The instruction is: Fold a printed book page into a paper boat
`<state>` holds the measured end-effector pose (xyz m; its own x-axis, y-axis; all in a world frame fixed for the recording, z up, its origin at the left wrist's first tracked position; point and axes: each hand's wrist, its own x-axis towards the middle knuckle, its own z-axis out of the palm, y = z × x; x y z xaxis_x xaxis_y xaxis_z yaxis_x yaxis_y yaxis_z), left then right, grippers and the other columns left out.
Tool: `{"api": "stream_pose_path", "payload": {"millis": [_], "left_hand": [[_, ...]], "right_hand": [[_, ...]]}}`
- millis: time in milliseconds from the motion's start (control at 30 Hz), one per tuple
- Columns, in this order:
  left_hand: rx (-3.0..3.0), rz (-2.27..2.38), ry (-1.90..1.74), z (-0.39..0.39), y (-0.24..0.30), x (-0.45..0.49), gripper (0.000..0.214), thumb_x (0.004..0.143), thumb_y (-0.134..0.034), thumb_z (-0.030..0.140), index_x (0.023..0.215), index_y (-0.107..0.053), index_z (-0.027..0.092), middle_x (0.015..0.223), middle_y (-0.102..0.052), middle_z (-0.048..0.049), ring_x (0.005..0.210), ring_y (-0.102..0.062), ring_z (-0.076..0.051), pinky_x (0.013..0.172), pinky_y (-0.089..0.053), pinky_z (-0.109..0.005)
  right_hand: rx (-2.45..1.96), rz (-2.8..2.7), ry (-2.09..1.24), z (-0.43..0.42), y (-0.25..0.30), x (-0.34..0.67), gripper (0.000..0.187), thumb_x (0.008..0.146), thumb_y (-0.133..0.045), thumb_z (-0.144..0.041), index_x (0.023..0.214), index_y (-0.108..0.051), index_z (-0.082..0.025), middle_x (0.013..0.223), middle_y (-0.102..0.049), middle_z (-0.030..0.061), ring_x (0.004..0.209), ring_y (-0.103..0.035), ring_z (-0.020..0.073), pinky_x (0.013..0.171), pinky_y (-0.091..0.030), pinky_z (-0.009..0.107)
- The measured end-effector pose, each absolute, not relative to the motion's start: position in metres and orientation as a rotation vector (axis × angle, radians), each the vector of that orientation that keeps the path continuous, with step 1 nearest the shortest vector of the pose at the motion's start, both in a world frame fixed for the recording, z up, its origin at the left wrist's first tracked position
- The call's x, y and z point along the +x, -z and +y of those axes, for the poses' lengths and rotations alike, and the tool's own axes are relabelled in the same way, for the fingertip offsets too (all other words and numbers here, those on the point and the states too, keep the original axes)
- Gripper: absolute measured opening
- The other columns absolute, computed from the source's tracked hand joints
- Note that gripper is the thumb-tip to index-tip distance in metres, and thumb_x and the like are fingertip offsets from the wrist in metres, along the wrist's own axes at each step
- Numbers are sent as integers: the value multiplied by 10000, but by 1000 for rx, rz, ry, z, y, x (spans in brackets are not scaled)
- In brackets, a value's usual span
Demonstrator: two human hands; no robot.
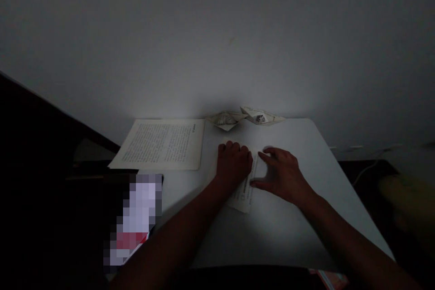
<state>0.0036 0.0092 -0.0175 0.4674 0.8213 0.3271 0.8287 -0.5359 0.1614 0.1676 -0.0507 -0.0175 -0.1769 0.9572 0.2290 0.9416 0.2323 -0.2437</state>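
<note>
A folded piece of printed paper point(242, 203) lies on the white table, partly hidden under my hands. My left hand point(234, 161) is curled into a fist and rests on top of it. At the paper's right edge is my right hand point(284, 174), its thumb and fingers spread apart, with the tips at or very close to that edge. Beyond them, against the wall, two folded paper boats, a left one point(227, 120) and a right one point(264, 117), stand side by side with their ends touching or overlapping.
Printed sheets point(163, 145) lie at the table's back left. A pixelated bright screen point(141, 213) is by the left edge. The white table point(326, 181) meets a pale wall point(217, 45). A cable point(365, 171) and a blurred yellowish thing point(408, 204) are off to the right.
</note>
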Motion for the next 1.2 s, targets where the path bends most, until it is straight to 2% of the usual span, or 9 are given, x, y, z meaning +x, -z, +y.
{"api": "stream_pose_path", "payload": {"millis": [167, 367, 533, 600, 667, 767, 833, 967, 1200], "left_hand": [[-2675, -1513, 595, 9, 17, 4, 253, 889, -438, 312, 814, -621, 154, 842, -599, -104, 904, -494, -262, 795, -304, -421], [-2664, -1503, 607, 9, 19, 4, 243, 881, -452, 311, 803, -617, 151, 829, -599, -101, 891, -497, -262, 792, -308, -424], [-2679, -1503, 642, 10, 19, 2, 240, 883, -456, 306, 797, -618, 151, 825, -608, -99, 887, -505, -256, 793, -317, -419], [-2677, -1514, 664, 11, 19, 1, 223, 875, -471, 302, 791, -614, 154, 820, -614, -93, 884, -510, -253, 795, -320, -415], [-2674, -1530, 686, 11, 19, 0, 204, 868, -480, 291, 780, -606, 157, 820, -621, -86, 878, -515, -249, 797, -324, -410], [-2671, -1596, 748, 13, 18, -2, 219, 883, -457, 290, 759, -584, 161, 796, -627, -72, 843, -526, -233, 796, -334, -398], [-2669, -1664, 820, 14, 17, -3, 244, 902, -428, 301, 762, -572, 163, 772, -629, -61, 809, -532, -218, 793, -343, -386], [-2669, -1768, 985, 16, 17, -3, 246, 918, -402, 309, 794, -560, 167, 768, -629, -48, 780, -544, -202, 778, -364, -368], [-2589, -1819, 1529, 20, 11, -9, 79, 831, -525, 245, 800, -535, 174, 793, -597, -36, 781, -544, -176, 772, -414, -331]], "right_hand": [[-1782, -2198, -129, -67, 15, 156, 912, 580, -660, -670, 1317, -462, -170, 1412, -370, 164, 1289, -315, 368, 1021, -277, 527], [-1801, -2224, -228, -88, 14, 142, 1037, 537, -717, -607, 1401, -332, -182, 1508, -209, 149, 1367, -170, 368, 1076, -197, 533], [-1775, -2241, -311, -81, 10, 147, 1197, 430, -750, -650, 1431, -265, -208, 1504, -227, 150, 1364, -196, 366, 1071, -213, 535], [-1774, -2186, -305, -65, 10, 156, 1091, 503, -711, -667, 1404, -323, -190, 1457, -327, 161, 1331, -290, 337, 1051, -271, 509], [-1805, -2098, -251, -46, 10, 165, 872, 632, -644, -647, 1335, -431, -176, 1405, -407, 165, 1281, -372, 328, 1013, -325, 508], [-1774, -2018, -134, -20, 13, 173, 430, 807, -531, -515, 1075, -633, -195, 1263, -551, 145, 1184, -478, 311, 966, -364, 511], [-1713, -1989, -91, -11, 14, 173, 290, 840, -509, -428, 921, -672, -202, 1182, -600, 127, 1130, -519, 294, 957, -371, 504], [-1612, -1871, -196, -11, 16, 165, 238, 799, -581, -396, 924, -641, -202, 1037, -657, 96, 1016, -581, 255, 911, -425, 448], [-1581, -1489, -465, -19, 17, 161, 227, 720, -678, -392, 823, -638, -195, 686, -651, 4, 617, -616, 153, 631, -501, 293]]}}
